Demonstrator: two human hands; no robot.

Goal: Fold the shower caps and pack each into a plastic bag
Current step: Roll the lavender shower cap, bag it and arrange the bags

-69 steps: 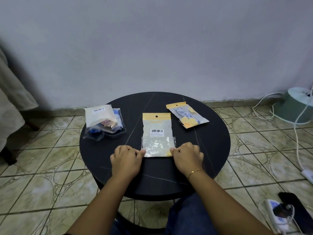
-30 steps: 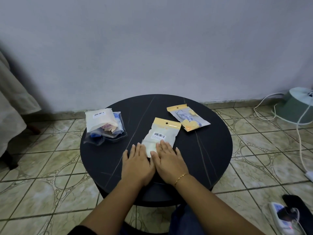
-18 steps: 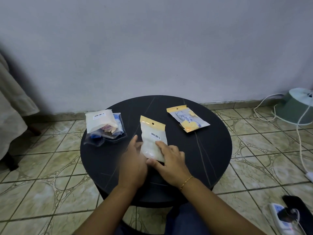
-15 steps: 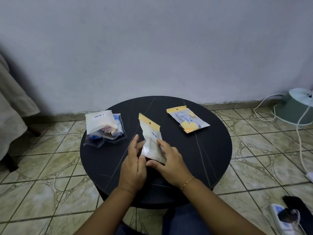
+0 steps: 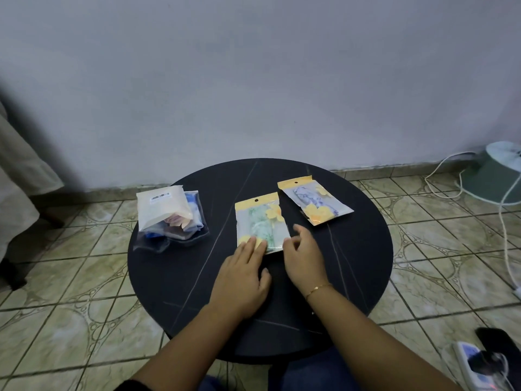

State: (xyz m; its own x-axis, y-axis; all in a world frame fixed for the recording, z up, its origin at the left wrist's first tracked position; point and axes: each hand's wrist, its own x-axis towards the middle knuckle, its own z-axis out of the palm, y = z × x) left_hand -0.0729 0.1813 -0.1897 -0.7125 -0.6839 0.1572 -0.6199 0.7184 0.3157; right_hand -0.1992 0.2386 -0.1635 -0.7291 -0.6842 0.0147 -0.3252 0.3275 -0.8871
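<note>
A plastic bag with a yellow header and a green-patterned shower cap inside (image 5: 260,221) lies face up in the middle of the round black table (image 5: 361,249). My left hand (image 5: 242,275) rests flat with its fingertips on the bag's near left corner. My right hand (image 5: 303,255) hovers with spread fingers at the bag's near right corner, touching or just off it. A second packed bag with a blue-patterned cap (image 5: 314,203) lies further right. At the left sits a pile of bags and caps (image 5: 169,215), topped by a white pouch.
A wall stands close behind the table. On the tiled floor to the right are a pale green round object (image 5: 499,173), white cables (image 5: 507,221), a power strip (image 5: 476,362) and a dark phone (image 5: 501,342). Pale cloth (image 5: 17,176) hangs at the far left.
The bag lay barcode side up under both hands, was lifted and turned over, and now lies face up with the green cap showing. Both hands have loosened from it.
</note>
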